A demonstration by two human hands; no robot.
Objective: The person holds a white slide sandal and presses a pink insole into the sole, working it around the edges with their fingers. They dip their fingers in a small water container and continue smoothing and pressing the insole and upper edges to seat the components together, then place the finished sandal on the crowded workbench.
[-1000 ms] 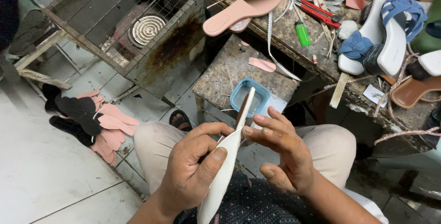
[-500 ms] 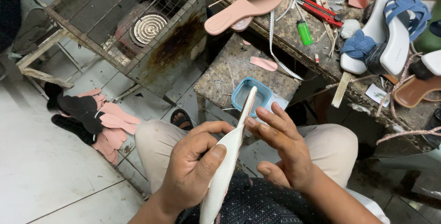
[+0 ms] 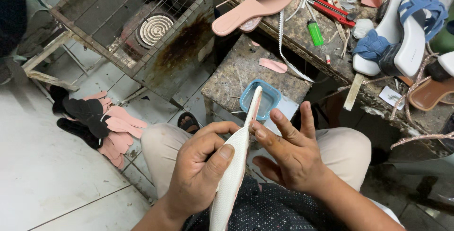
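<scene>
Firmly wrapped around a white insole (image 3: 231, 174), left hand (image 3: 201, 169), thumb pressed on its pebbled face. Right hand (image 3: 288, 153) half open, forefinger and thumb pinching the insole's thin edge near the tip, other fingers spread. Insole held edge-up over the lap, tip just in front of a blue tub (image 3: 259, 99). Likely risks: pinch slipping off the narrow edge, insole flexing and creasing, tip knocking the tub off its stool (image 3: 236, 72). Beyond, crowded tabletop (image 3: 302, 32): pink soles, red cutters (image 3: 333, 11), green lighter (image 3: 315, 33), blue-strapped sandals (image 3: 406, 27). Left, rusty wire cage (image 3: 127, 27) with a coil heater; pale tiled floor (image 3: 42, 164), pink and black cut-outs (image 3: 97, 122) heaped there.
</scene>
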